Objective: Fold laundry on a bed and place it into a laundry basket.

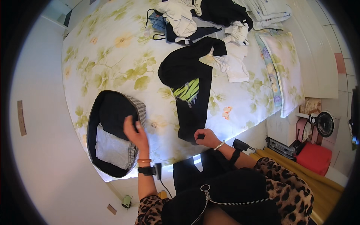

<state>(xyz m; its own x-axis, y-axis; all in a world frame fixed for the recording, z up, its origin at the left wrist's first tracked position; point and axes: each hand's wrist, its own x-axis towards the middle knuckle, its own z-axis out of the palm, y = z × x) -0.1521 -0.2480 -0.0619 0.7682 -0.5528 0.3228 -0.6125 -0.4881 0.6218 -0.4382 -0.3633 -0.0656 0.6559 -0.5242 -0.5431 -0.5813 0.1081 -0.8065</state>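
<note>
My left hand (135, 135) hovers at the right rim of a fabric storage basket (139, 105), its fingers apart and nothing visible in them. Inside the basket lie a folded black garment (114, 114) and, nearer me, a folded light grey garment (112, 149). A long black garment (192, 119) with a lime-green patterned patch (188, 91) is spread on the bed, its far part bent over to the right. At its near end, my right hand (207, 137) pinches the corner of the hem between thumb and fingers.
A floral sheet (112, 56) covers the bed. White garments (236, 64) and a heap of mixed clothes (180, 22) lie beyond the black garment. A pillow (289, 70) is at the right. Off the bed's right edge are a small fan (324, 123) and a red object (315, 159).
</note>
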